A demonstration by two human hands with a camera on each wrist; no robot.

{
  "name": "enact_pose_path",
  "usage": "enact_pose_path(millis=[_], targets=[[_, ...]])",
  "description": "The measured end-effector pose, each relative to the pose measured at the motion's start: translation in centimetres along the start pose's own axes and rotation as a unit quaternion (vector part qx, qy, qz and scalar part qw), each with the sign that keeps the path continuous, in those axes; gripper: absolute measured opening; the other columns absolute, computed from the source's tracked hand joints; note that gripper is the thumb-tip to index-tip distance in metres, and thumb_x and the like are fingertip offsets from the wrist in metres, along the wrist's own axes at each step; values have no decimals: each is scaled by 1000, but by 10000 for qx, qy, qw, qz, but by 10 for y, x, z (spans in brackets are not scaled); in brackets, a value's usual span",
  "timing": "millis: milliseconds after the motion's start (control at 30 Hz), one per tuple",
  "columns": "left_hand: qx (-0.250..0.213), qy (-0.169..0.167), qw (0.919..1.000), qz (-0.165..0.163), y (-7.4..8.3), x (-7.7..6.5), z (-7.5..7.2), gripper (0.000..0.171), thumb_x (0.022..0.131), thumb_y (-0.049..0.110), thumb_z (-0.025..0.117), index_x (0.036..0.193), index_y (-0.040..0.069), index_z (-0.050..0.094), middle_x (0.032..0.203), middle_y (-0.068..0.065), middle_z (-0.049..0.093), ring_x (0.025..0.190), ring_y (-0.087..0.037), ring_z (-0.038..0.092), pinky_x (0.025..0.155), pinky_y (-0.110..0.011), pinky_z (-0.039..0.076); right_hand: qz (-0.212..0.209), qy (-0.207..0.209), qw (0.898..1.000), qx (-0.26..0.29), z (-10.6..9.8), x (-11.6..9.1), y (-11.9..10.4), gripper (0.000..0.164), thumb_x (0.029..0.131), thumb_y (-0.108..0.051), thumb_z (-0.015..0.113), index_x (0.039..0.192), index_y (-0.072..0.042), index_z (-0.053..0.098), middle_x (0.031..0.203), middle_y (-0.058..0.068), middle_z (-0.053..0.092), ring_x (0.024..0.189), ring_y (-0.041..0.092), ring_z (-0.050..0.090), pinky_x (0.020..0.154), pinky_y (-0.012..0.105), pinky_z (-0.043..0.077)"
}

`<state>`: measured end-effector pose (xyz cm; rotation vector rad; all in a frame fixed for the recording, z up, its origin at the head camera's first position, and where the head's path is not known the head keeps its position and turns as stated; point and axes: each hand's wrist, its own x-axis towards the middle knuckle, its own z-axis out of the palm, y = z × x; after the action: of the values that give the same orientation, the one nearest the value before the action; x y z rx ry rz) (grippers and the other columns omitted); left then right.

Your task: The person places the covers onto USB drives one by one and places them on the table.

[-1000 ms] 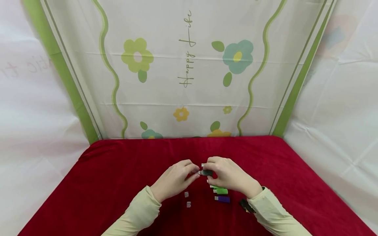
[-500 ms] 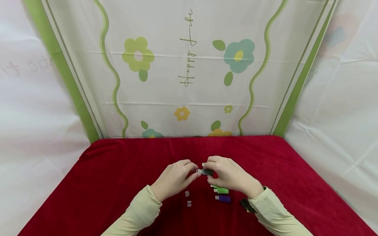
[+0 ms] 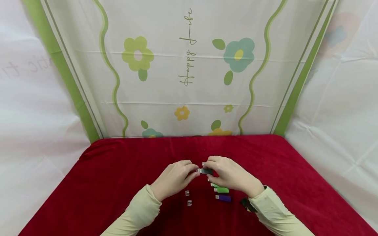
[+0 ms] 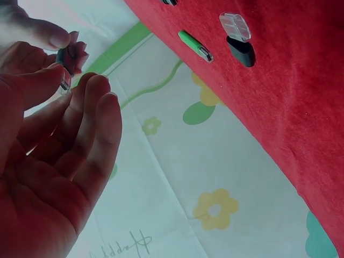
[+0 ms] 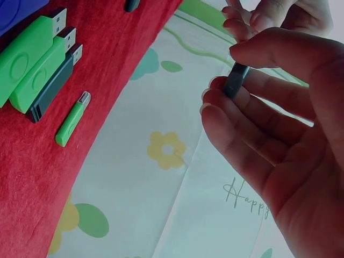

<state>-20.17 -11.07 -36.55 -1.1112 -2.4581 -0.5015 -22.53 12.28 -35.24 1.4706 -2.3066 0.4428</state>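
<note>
My right hand [image 3: 228, 173] pinches a dark USB flash drive [image 3: 207, 171] between thumb and fingers, its metal plug turned toward my left hand [image 3: 174, 178]. My left thumb and fingertips pinch a small clear cap [image 4: 65, 85] at the plug end; in the head view the fingers partly hide it. Both hands are above the red cloth. Below the right hand lie a green flash drive [image 3: 222, 190] and a purple flash drive [image 3: 225, 198]. Two clear caps, the upper cap [image 3: 187, 193] and the lower cap [image 3: 189, 203], lie to their left.
In the right wrist view, another dark flash drive [image 5: 51, 88] lies beside the green ones, with a green drive with a covered plug [image 5: 72, 121] apart. A dark piece with a clear part [image 4: 241, 51] lies farther off. A black object [image 3: 248, 205] sits by my right cuff.
The plug end of the dark flash drive and the clear cap have come together between my fingertips. Both hands otherwise stay nearly in place.
</note>
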Motion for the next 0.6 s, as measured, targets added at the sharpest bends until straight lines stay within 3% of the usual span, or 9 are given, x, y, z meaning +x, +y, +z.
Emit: enact_pose_path(millis=[333, 600], targets=[[62, 40, 10000, 56, -3, -1, 0, 14, 92, 18, 72, 102, 8, 75, 86, 4, 63, 67, -2, 50, 60, -11, 43, -130, -75, 9988, 468, 2, 1, 2, 19, 85, -4, 76, 101, -6, 67, 93, -3, 55, 75, 10, 56, 70, 12, 45], [14, 92, 9999, 143, -3, -1, -2, 14, 93, 18, 70, 103, 9, 74, 86, 5, 61, 68, -3, 50, 61, -11, 43, -342, 99, 9984, 448, 0, 3, 0, 17, 85, 0, 74, 101, -4, 67, 95, -2, 57, 80, 10, 56, 73, 13, 45]])
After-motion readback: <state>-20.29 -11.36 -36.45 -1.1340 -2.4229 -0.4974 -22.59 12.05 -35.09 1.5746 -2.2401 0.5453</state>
